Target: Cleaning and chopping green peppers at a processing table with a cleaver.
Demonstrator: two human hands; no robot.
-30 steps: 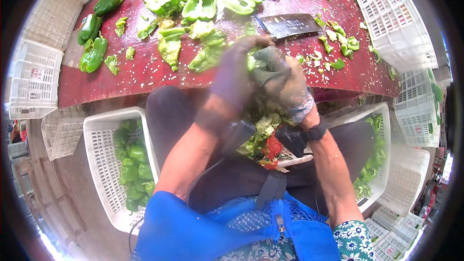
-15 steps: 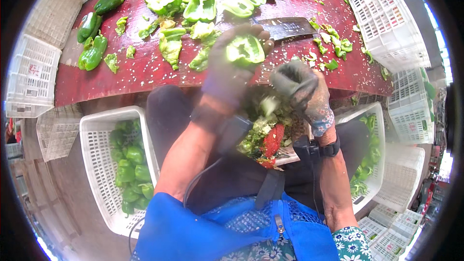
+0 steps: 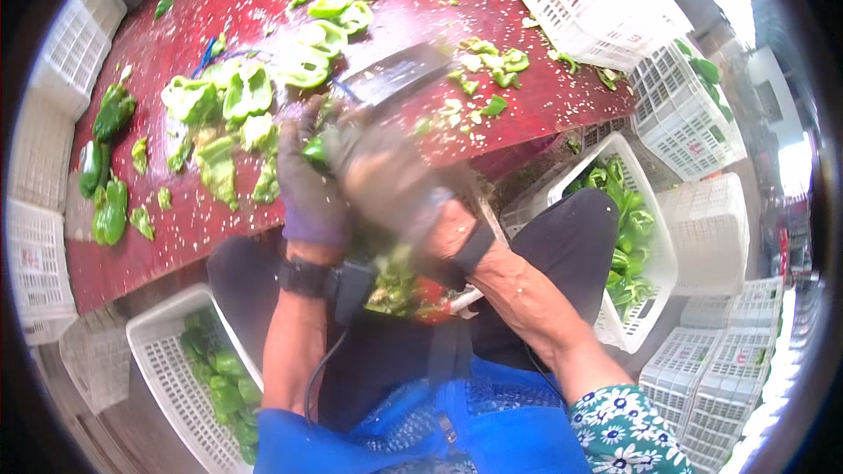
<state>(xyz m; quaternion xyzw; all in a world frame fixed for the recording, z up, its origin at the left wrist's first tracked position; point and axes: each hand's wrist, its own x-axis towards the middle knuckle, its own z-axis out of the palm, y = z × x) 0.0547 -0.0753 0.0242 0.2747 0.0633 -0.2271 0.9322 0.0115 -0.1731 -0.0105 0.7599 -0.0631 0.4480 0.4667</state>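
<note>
My left hand (image 3: 309,184), in a dark glove, is closed on a green bell pepper (image 3: 314,152) at the table's near edge. Only a small glossy patch of the pepper shows between the hands. My right hand (image 3: 391,171), gloved as well, crosses close beside it, smeared by motion, so its fingers cannot be made out. Just beyond the hands, a wide dark blade (image 3: 402,75) appears blurred over the red table; its handle end is hidden. Under my hands, a container of pepper scraps (image 3: 397,285) with a red piece sits at my lap.
Cut pepper halves (image 3: 248,92) and scraps lie across the red table (image 3: 421,0). Whole peppers (image 3: 110,211) line its left side. White baskets of peppers stand at my left (image 3: 145,342) and right (image 3: 663,241); another crate (image 3: 588,0) rests at the table's right.
The view has turned right, shifting the table leftward. My right hand has moved over to my left hand. The pale cut pepper face in my left hand no longer shows.
</note>
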